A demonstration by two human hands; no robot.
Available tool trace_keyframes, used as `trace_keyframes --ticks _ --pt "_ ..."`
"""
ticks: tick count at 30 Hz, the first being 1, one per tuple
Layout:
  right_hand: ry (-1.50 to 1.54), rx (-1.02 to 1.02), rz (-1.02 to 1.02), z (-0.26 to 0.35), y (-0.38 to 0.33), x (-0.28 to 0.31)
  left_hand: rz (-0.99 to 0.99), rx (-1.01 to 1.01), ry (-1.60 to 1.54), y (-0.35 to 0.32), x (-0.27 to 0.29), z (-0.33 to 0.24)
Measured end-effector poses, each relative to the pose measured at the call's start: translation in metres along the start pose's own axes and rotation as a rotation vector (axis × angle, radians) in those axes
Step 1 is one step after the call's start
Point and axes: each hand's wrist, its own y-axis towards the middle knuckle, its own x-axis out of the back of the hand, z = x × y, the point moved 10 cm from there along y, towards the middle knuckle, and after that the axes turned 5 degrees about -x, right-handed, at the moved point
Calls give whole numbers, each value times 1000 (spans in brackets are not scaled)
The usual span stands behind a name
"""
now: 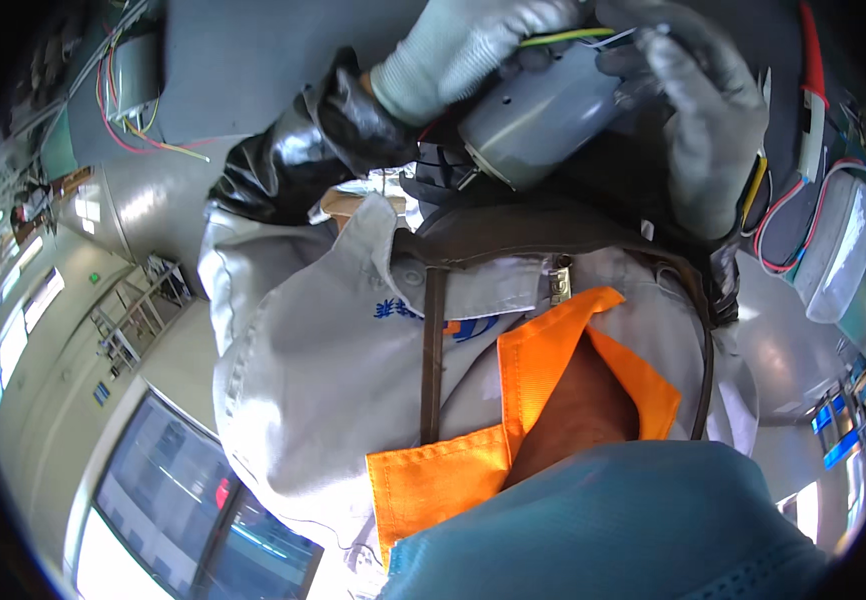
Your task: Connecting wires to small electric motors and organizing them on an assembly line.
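Note:
My left hand (473,50), in a white knitted glove with dark fingertips, is closed at the upper end of a grey cylindrical motor (548,118). The motor is tilted, with its lower end towards my body and a small dark hole in its side. A yellow-green wire (568,36) and a thin white wire (613,40) lie across its upper end, between my hands. My right hand (708,120), gloved the same way, has its fingers bent in at the white wire's end. The top edge of the view cuts off part of the left fingers.
Another grey cylinder (136,75) with red and yellow wires stands on the dark bench mat (243,65) at left. At right are a red-handled tool (813,60), red and blue wires (775,235) and a pale translucent oblong piece (843,245). My apron (513,225) hangs close below.

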Motion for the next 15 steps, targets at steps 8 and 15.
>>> trace_keyframes --ticks 8,15 --pt "216 -99 -244 -12 -7 36 -198 3 370 6 -28 3" --pt "246 -91 -50 -1 -5 28 -176 5 394 6 -25 8"
